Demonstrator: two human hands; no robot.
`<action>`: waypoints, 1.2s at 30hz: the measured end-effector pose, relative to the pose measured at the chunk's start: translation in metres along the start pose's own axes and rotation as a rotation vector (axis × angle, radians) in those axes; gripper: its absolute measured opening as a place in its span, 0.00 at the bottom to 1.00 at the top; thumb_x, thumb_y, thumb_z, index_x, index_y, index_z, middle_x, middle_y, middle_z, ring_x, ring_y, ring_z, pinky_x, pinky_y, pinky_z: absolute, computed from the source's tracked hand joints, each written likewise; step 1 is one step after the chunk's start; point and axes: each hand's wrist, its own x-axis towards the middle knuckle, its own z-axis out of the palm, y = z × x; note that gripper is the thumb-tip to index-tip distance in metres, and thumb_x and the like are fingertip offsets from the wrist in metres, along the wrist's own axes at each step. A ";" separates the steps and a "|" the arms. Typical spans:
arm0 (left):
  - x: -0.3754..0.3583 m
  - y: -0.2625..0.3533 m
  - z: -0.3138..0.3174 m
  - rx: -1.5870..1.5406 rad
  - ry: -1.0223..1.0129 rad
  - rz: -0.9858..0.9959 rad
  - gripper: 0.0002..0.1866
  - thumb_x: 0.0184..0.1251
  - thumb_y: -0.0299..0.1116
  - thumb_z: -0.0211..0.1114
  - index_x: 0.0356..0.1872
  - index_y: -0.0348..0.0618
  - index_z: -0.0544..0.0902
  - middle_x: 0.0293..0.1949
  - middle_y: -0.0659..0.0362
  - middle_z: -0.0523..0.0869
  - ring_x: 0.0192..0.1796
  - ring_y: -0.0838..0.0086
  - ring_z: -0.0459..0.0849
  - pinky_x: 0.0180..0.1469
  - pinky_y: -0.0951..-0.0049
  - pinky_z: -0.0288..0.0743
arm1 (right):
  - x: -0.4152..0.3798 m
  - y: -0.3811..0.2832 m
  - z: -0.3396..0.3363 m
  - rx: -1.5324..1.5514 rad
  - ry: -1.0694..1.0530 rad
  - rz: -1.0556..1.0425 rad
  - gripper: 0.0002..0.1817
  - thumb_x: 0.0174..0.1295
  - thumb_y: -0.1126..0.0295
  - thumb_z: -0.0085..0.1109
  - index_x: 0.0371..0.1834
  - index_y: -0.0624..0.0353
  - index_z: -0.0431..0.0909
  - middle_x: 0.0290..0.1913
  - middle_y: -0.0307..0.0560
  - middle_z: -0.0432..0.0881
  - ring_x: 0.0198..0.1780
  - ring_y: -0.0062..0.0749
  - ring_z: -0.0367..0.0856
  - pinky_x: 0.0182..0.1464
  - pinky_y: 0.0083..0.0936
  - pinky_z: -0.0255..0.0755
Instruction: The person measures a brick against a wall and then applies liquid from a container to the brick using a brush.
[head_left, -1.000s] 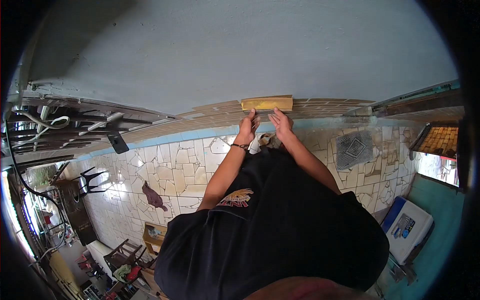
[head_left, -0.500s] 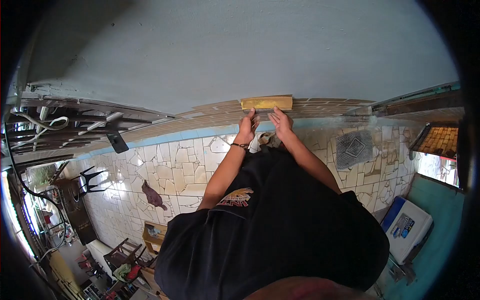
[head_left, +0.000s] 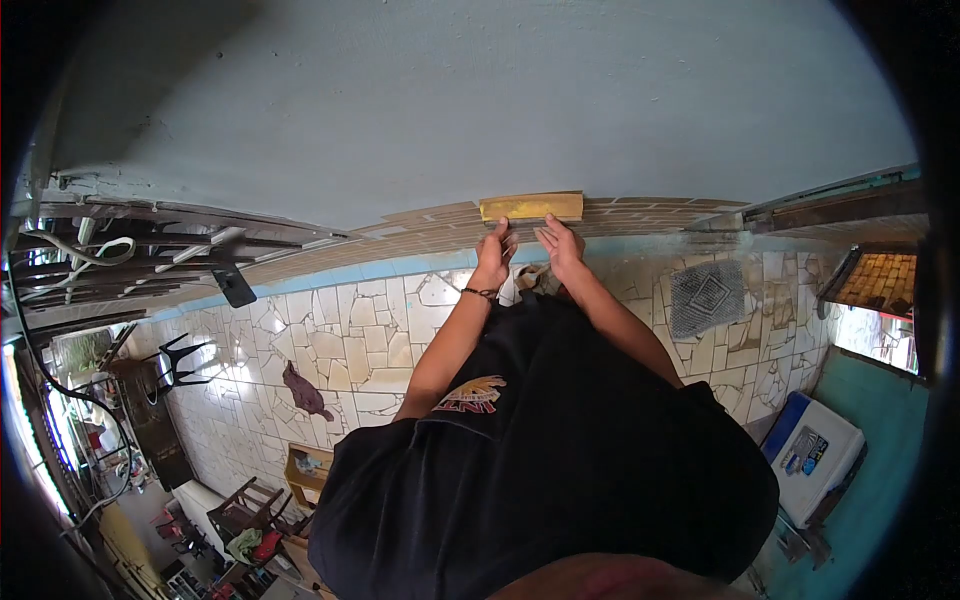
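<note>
A flat rectangular strip (head_left: 531, 207), yellow at the left and tan at the right, lies along the top of a brick-patterned band (head_left: 420, 232) on the grey wall. My left hand (head_left: 495, 252), with a dark bracelet at the wrist, grips the strip's lower edge near its left end, the thumb on its face. On the right part of the same edge, my right hand (head_left: 562, 246) holds with its thumb up and its fingers pointing inward. A dark grey edge shows between the thumbs. What the strip is made of cannot be told.
Below the wall spreads a cracked-tile floor (head_left: 380, 340). A grey mat (head_left: 708, 299) lies at right, near a white and blue cooler (head_left: 815, 457). At left are a purple cloth (head_left: 306, 391), a black stool (head_left: 182, 360), a wooden box (head_left: 303, 470) and a phone-like dark object (head_left: 234, 285).
Hardly anything differs. The strip and both hands appear very slightly further left in the view, with the same grip.
</note>
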 end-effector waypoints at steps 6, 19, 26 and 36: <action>-0.001 0.000 0.002 -0.018 0.017 0.016 0.24 0.64 0.48 0.69 0.51 0.40 0.77 0.48 0.59 0.81 0.45 0.74 0.78 0.46 0.74 0.72 | 0.001 0.000 -0.001 -0.010 -0.017 0.012 0.31 0.59 0.66 0.69 0.60 0.73 0.66 0.60 0.58 0.70 0.65 0.47 0.68 0.68 0.35 0.70; -0.001 0.001 0.005 -0.034 0.048 0.014 0.20 0.64 0.46 0.70 0.46 0.41 0.79 0.44 0.61 0.83 0.42 0.76 0.79 0.44 0.76 0.74 | 0.003 -0.001 0.001 0.001 0.002 -0.001 0.30 0.58 0.68 0.69 0.58 0.74 0.66 0.58 0.59 0.71 0.63 0.47 0.71 0.67 0.36 0.71; 0.005 0.000 0.002 -0.038 0.033 0.017 0.17 0.64 0.45 0.70 0.43 0.42 0.81 0.41 0.63 0.83 0.39 0.79 0.80 0.41 0.77 0.74 | -0.001 -0.005 0.006 0.004 0.028 -0.017 0.30 0.57 0.70 0.70 0.57 0.75 0.66 0.57 0.61 0.72 0.61 0.48 0.73 0.65 0.37 0.73; 0.003 0.000 0.003 -0.037 0.040 0.013 0.19 0.64 0.45 0.69 0.46 0.41 0.80 0.44 0.61 0.83 0.43 0.76 0.80 0.45 0.75 0.74 | 0.002 -0.003 0.002 -0.020 -0.015 0.002 0.31 0.58 0.67 0.69 0.59 0.75 0.66 0.60 0.62 0.71 0.64 0.47 0.71 0.68 0.35 0.69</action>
